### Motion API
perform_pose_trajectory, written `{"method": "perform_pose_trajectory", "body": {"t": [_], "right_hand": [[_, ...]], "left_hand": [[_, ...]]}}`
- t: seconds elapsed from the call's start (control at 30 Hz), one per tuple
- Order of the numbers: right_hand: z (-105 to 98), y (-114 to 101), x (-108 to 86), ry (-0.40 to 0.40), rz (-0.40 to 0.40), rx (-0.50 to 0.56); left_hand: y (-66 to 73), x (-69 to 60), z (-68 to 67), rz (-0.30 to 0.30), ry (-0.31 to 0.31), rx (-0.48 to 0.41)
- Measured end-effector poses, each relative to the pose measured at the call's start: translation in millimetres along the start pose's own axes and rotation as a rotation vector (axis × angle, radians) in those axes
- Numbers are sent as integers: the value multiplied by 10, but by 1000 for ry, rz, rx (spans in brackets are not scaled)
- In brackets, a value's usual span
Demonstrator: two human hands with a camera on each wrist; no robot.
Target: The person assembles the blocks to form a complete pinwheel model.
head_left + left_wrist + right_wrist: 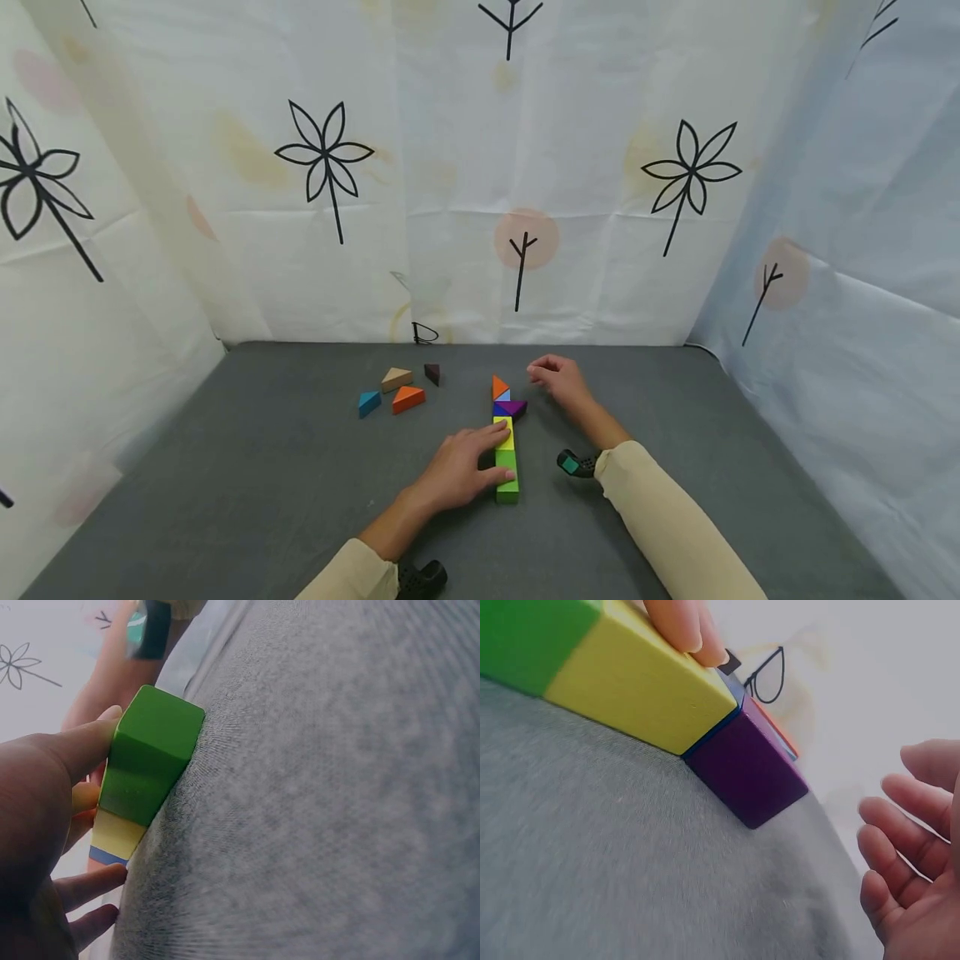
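Note:
A row of wooden blocks lies on the grey cloth, running away from me: a green block (507, 479), a yellow block (504, 435), a purple triangle (513, 408) beside a dark blue piece (500, 410), a light blue piece (505, 396) and an orange triangle (498, 387). My left hand (461, 467) rests on the row from the left, thumb on the green block and fingertips on the yellow one, fingers extended. To the right of the row's far end, my right hand (558, 379) hovers with loosely bent fingers, holding nothing.
Left of the row lie loose triangles: a blue one (369, 404), an orange one (408, 399), a tan one (396, 379) and a dark brown one (432, 374). A white patterned sheet (450, 167) hangs behind and beside the grey table (262, 483).

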State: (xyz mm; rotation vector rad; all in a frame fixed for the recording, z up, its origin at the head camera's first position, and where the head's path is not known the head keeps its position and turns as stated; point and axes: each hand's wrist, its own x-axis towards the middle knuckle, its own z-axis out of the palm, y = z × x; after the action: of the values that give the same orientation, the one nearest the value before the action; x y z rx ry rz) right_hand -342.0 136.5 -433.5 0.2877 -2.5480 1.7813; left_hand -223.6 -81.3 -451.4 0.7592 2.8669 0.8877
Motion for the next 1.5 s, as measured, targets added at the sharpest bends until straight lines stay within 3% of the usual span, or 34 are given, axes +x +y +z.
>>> {"method": "perform_pose_trajectory", "body": {"t": [0.13, 0.33, 0.7, 1.07, 1.2, 1.37, 1.5], "right_hand": [[-62, -22, -80, 6, 9, -22], [-93, -41, -233, -55, 43, -97], [-73, -68, -462, -97, 49, -101], [23, -54, -776, -241, -150, -149], [83, -34, -883, -281, -173, -186], [139, -77, -957, -304, -155, -238], [149, -108, -988, -325, -152, -276]], "left_hand": [[9, -4, -19, -3, 3, 9], [1, 4, -28, -15, -9, -4], [-35, -1, -7, 23, 20, -40], [-50, -12, -70, 38, 56, -88], [-111, -1, -115, 42, 93, -106], [-194, 0, -188, 62, 187, -142], [-251, 26, -253, 86, 253, -104]]}}
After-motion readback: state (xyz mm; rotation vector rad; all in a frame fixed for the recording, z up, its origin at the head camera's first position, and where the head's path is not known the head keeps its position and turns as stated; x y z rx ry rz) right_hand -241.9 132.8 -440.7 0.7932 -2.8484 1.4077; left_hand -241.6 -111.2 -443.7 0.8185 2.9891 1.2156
